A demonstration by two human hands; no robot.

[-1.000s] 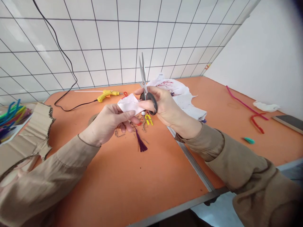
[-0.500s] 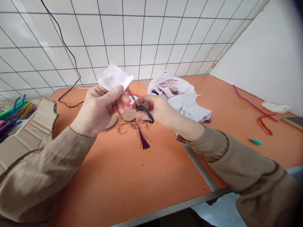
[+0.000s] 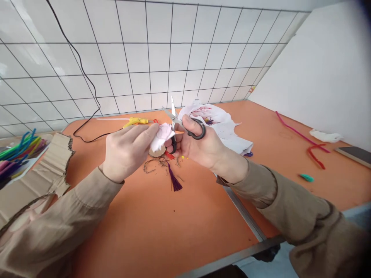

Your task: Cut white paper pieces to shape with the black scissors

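Observation:
My left hand is closed on a small crumpled piece of white cloth or paper, which has a faint outline drawn on it. Black-handled scissors sit in my right hand, thumb and fingers at the handle loops. Their blades are spread and point up and away, just beside the white piece's right edge. Behind and below my hands, a cardboard disc is partly hidden. A dark purple tassel lies on the orange table, with thin brown scraps around its top.
A yellow glue gun with a black cord lies near the tiled wall. Torn cardboard and colourful pipe cleaners are at left. A white plastic bag is behind my right hand; a red pipe cleaner lies farther right.
My left hand has turned over, back upward, bringing the white piece lower and to the right. The scissors have swung upright with their blades apart. The glue gun has come into view.

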